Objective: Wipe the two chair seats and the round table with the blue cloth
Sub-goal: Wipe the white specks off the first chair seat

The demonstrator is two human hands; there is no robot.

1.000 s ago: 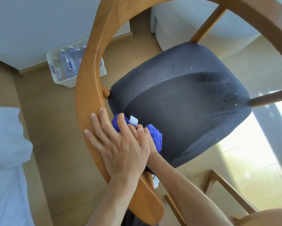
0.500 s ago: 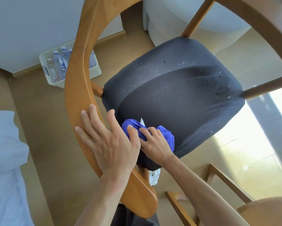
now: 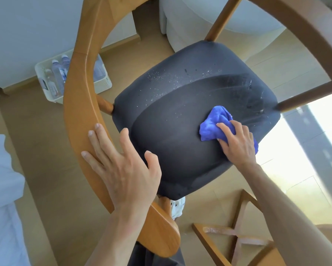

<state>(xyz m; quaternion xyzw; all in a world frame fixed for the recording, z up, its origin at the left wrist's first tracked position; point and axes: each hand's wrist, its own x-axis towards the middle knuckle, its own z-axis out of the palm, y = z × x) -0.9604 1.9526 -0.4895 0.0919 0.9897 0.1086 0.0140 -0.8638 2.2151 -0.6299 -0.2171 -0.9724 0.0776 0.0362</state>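
Note:
A dark grey chair seat fills the middle of the view, framed by the chair's curved wooden backrest. Fine white specks lie across the seat's far part. My right hand presses the bunched blue cloth onto the seat's right side, fingers curled over the cloth. My left hand lies flat on the wooden backrest with its fingers spread; the thumb reaches toward the seat's near edge.
A white basket of water bottles stands on the wooden floor by the wall at left. A white bed lies at the left edge. Another wooden frame sits at lower right. A white rounded furniture piece stands behind the chair.
My right hand has swept the blue cloth from the seat's near left corner across to its right side. My left hand has stayed on the backrest.

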